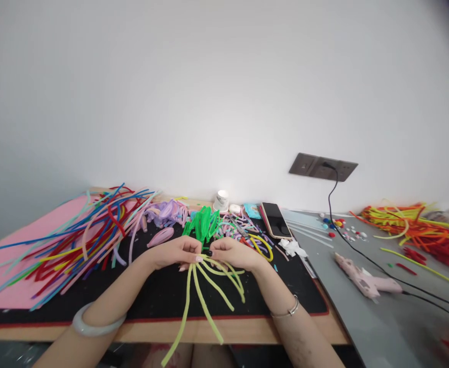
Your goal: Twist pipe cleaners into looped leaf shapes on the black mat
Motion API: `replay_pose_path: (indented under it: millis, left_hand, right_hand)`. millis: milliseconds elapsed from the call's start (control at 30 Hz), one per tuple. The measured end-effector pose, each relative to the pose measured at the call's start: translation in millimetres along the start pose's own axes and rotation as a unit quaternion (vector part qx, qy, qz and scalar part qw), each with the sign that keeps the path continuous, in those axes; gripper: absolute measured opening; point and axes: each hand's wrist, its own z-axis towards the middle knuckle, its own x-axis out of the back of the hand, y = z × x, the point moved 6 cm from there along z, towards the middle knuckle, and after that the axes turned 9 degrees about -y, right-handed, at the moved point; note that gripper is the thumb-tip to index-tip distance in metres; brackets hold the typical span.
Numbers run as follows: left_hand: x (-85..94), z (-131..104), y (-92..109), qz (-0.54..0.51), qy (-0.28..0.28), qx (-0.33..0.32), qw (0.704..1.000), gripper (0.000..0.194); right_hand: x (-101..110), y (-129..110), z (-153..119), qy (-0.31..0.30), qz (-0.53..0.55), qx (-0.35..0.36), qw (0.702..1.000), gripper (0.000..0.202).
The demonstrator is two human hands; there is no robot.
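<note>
Several pale yellow-green fuzzy stems (201, 296) spread out from one gathered end over the black mat (247, 301). My left hand (180, 251) is closed, thumb and fingers pinching the gathered end from the left. From the right my right hand (230, 251) pinches at the same place, its fingertips almost touching those of the left. The longest stems hang over the mat's front edge toward my lap. Just behind my hands lies a bundle of bent green stems (202, 224). A pink looped piece (161, 236) rests left of it.
Mixed coloured stems (105, 230) cover pink sheets (25, 240) at left. Behind are a white cup (221, 200) and a phone (276, 221). A corded pink glue gun (365, 278), pompoms (339, 224) and orange-red stems (419, 230) lie on the grey surface at right.
</note>
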Motion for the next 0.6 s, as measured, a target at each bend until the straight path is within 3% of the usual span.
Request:
replay_pose_path:
  millis: [167,267,600]
  left_hand:
    - [1.4,-1.8,2.0,0.005,0.003,0.0,1.0,0.028]
    - [5.3,-4.4,3.4,0.0,0.017,-0.006,1.0,0.029]
    - [15.8,-10.1,6.7,-0.019,0.063,-0.036,0.997,0.028]
  right_hand:
    - [10.2,24.0,-2.3,-0.016,0.125,-0.051,0.991,0.021]
    - [19.6,27.1,-7.8,-0.013,0.172,-0.039,0.984,0.023]
    - [55.4,16.8,-35.0,0.07,0.079,0.004,0.994,0.028]
